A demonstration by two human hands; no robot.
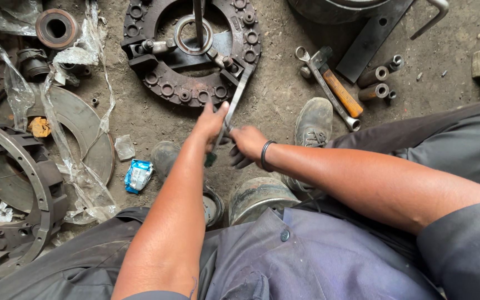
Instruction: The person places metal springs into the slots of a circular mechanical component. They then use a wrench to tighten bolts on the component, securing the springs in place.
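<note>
A long flat metal bar (239,93) slants from my hands up to the rim of a round, dark clutch cover (165,86) lying on the dirt floor. My left hand (211,121) grips the bar from the left side, thumb up along it. My right hand (245,144), a black band on its wrist, holds the bar's lower end from the right. A steel ring (179,36) sits in the centre of the cover, with a thin rod (198,19) standing up through it.
A spanner (329,89) and an orange-handled hammer (343,94) lie right of the cover, next to three short metal sleeves (374,83). Clutch plates (81,125), torn plastic wrap (73,166) and a blue packet (138,175) lie to the left. A cylinder (256,195) stands by my shoes (313,123).
</note>
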